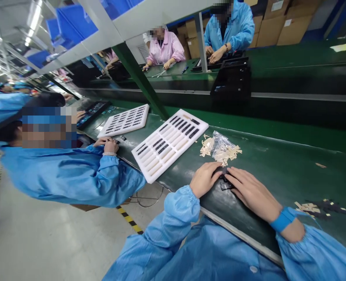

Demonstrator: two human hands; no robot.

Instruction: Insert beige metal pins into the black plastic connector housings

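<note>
On the green bench, a small black part (226, 185) lies between my hands near the front edge. My left hand (204, 179) pinches its far left side with thumb and forefinger. From the right, my right hand (252, 192), with a blue wrist strap, presses its fingers onto the same part and partly hides it. What the part is cannot be made out. Just beyond my fingertips is a heap of small cream-coloured flat pieces (233, 152), with a clear plastic bag (220, 143) lying among them.
A white slotted tray (138, 156), partly filled with black strips, lies to the left, a second white tray (102, 132) behind it. Cream and dark scraps (307, 207) lie at right. A co-worker's sleeve (82, 179) is close on the left. A green post (140, 80) stands beyond.
</note>
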